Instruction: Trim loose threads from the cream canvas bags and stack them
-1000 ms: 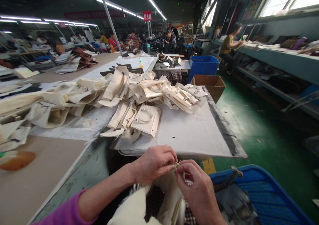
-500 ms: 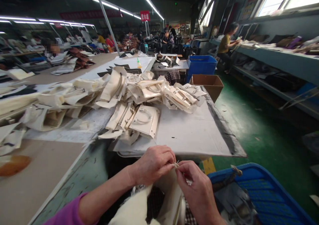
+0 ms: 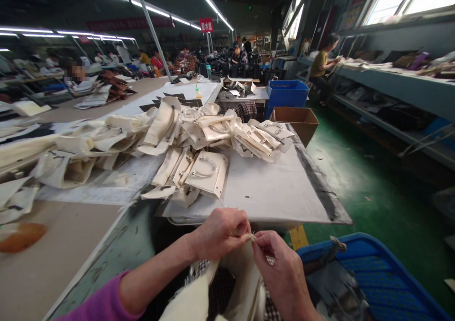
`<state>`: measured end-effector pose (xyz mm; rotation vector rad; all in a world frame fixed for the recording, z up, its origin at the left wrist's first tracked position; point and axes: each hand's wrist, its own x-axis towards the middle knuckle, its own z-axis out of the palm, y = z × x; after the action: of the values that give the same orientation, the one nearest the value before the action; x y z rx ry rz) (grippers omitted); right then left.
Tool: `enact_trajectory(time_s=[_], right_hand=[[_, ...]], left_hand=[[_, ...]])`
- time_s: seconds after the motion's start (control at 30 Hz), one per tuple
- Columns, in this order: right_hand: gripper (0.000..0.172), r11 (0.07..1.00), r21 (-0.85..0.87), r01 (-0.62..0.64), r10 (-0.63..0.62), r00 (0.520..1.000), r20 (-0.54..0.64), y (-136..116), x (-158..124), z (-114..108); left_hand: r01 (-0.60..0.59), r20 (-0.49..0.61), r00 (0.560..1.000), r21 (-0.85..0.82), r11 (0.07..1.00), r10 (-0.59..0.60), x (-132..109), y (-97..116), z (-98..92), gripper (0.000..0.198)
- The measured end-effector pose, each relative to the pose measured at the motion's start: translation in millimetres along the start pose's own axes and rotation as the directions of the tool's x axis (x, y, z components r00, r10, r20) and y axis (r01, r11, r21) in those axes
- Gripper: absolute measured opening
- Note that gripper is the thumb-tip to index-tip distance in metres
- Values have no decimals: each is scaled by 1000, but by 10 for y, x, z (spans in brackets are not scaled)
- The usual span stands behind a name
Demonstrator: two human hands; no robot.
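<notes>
My left hand (image 3: 220, 232) and my right hand (image 3: 280, 271) meet just below the table's front edge. Both are closed in a pinch on a small cream piece (image 3: 251, 237) at the top of a cream bag part (image 3: 245, 278) resting on my lap, against checked cloth (image 3: 220, 288). What exactly the fingertips grip is too small to make out. A purple sleeve (image 3: 103, 304) covers my left forearm. On the table (image 3: 277, 193) in front lie several cream bag panels with metal handles (image 3: 208, 169).
A heap of cream bag pieces (image 3: 106, 141) spreads over the table to the left. A blue plastic crate (image 3: 373, 273) stands at my right, a cardboard box (image 3: 298, 120) and a blue bin (image 3: 288, 93) farther off. Other people work at distant benches. Green floor (image 3: 373, 183) runs along the right.
Both hands stay pinched together on the cream piece and have barely shifted; the view moved slightly.
</notes>
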<state>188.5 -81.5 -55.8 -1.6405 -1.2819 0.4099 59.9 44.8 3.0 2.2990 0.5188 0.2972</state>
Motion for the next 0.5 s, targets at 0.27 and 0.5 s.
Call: enact_trajectory(time_s=[0.27,0.5], right_hand=[[14,960,174,-220,185,963,194,5,17,-153],[31,966,-146,-214,256,871,419,-182,242,-150]], left_hand=[[304,42,951,-301,904,-305,73,115,56,24],[362,72,932,-245,899,-356,101,105,30,21]])
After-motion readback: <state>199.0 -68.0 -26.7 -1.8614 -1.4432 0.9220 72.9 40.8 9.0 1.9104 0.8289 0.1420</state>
